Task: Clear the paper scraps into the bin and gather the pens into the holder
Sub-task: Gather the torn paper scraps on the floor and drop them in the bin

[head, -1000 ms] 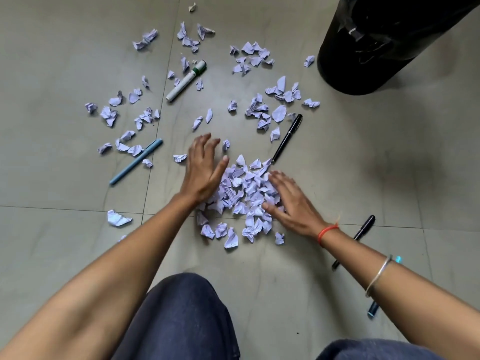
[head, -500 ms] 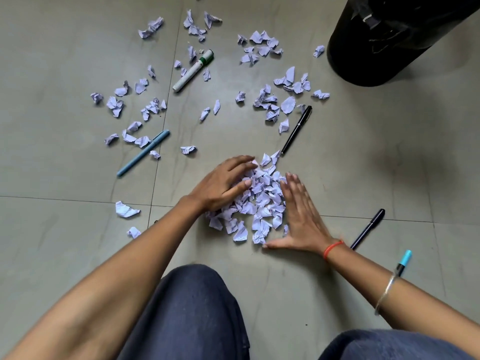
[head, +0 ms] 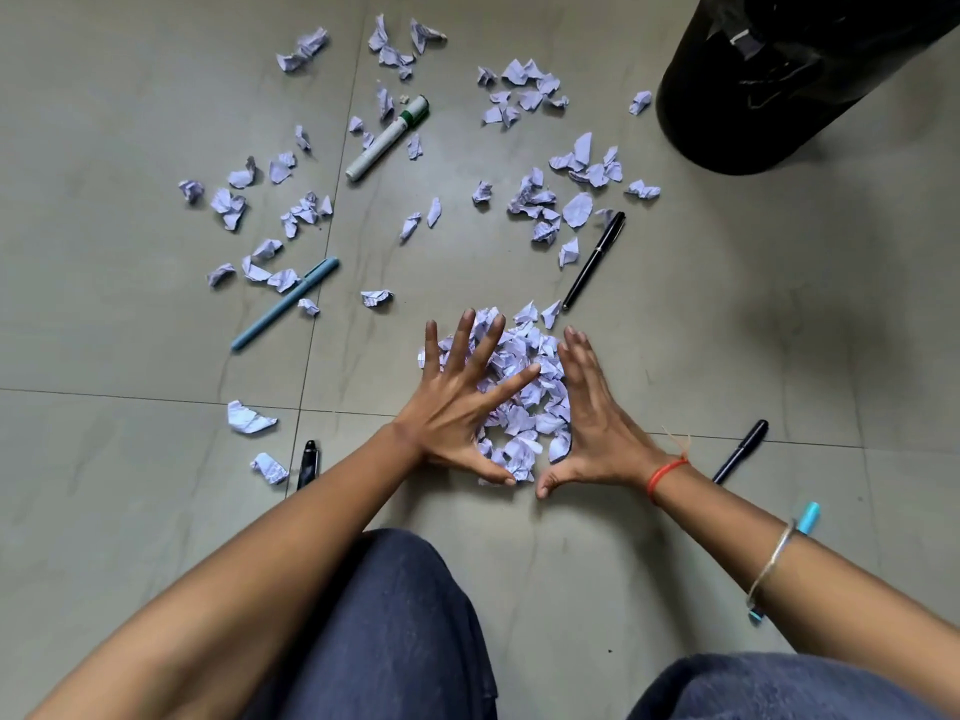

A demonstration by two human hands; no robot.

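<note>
A heap of crumpled pale-lilac paper scraps lies on the grey floor tiles in front of me. My left hand spreads flat over its left side, fingers straight and splayed. My right hand stands along the heap's right edge, fingers straight, thumb at the near side. More scraps are scattered farther out. A black bin stands at the upper right. Pens lie around: a white marker, a light-blue pen, a black pen, another black pen. No holder is in view.
A short black pen shows beside my left forearm, near two loose scraps. A pen with a light-blue cap lies partly under my right forearm. My knees in dark blue trousers fill the bottom edge.
Both hands have drawn the heap tighter and nearer to me. My left hand has opened from a curl over the scraps to a flat splay, and my right thumb has moved toward the left one.
</note>
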